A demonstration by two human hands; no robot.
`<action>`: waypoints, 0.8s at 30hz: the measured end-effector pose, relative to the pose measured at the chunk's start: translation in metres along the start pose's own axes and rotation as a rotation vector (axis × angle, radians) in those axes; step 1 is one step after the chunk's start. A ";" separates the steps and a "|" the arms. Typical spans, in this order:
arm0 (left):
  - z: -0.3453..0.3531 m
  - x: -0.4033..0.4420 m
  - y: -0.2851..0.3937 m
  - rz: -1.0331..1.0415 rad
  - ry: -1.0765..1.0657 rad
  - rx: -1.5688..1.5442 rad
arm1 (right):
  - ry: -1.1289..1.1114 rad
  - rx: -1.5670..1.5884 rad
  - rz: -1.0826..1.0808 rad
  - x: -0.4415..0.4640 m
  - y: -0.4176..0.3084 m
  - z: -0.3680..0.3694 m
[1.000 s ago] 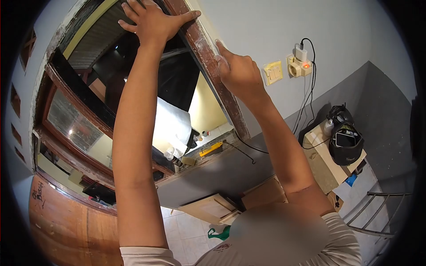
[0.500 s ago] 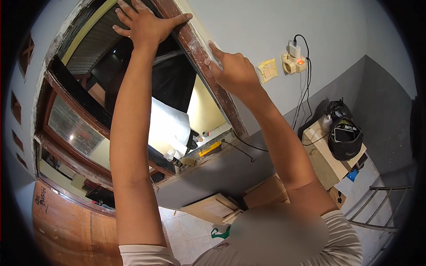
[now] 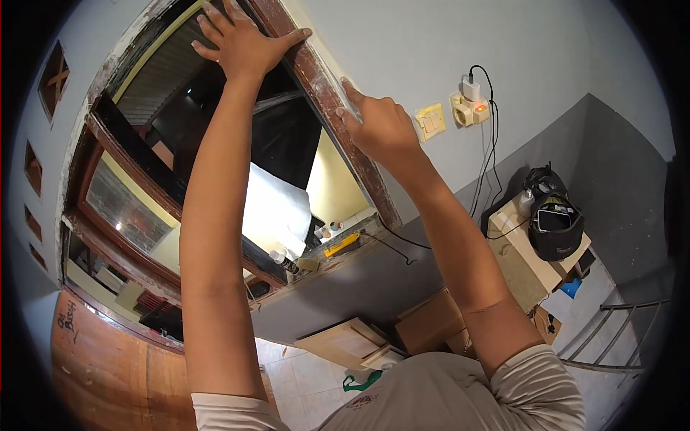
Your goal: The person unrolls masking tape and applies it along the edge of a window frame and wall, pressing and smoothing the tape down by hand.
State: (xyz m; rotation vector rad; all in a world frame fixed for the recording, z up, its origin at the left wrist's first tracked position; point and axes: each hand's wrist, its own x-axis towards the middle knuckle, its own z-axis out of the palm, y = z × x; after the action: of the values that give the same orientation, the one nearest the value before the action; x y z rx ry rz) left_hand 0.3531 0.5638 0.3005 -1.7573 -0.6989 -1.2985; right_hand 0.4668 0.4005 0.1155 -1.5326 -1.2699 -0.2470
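My left hand (image 3: 248, 44) is spread with its fingers apart at the top of the window opening, its thumb resting on the worn brown wooden frame (image 3: 327, 90). Lower and to the right, my right hand (image 3: 379, 128) is closed at the frame's edge beside the wall, index finger stretched along that edge. Something small and pale shows between its thumb and fingers, too hidden to name. On the sill below lie a yellow tool (image 3: 342, 245) and a small tan block (image 3: 308, 264).
A light switch (image 3: 430, 122) and a socket with a charger (image 3: 470, 109) are on the wall at right, cables hanging down. A black bag (image 3: 557, 233) rests on a wooden box. Metal bars (image 3: 611, 334) stand lower right, and a wooden panel (image 3: 108, 359) lower left.
The camera view has shifted slightly. My right hand sits slightly lower along the frame edge, while my left hand stays spread at the top.
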 end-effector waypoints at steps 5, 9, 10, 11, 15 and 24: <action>-0.003 0.004 0.003 -0.030 -0.025 -0.016 | -0.139 0.014 0.069 -0.002 -0.007 -0.015; -0.007 0.006 0.004 -0.057 -0.058 -0.026 | -0.069 0.053 0.012 -0.006 -0.002 -0.015; -0.006 0.006 0.004 -0.058 -0.055 -0.024 | -0.069 0.052 0.009 -0.004 -0.003 -0.015; -0.006 0.005 0.004 -0.066 -0.055 -0.033 | -0.102 0.040 0.039 -0.003 -0.005 -0.017; -0.007 0.007 0.006 -0.095 -0.090 -0.057 | 0.009 0.014 -0.009 -0.006 -0.002 -0.010; -0.018 0.013 0.010 -0.057 -0.107 -0.073 | -0.060 0.072 0.025 -0.003 0.002 -0.011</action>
State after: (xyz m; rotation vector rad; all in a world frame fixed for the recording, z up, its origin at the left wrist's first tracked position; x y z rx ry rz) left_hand 0.3565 0.5427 0.3127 -1.8887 -0.7753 -1.2898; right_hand 0.4723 0.3901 0.1161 -1.5032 -1.2917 -0.1388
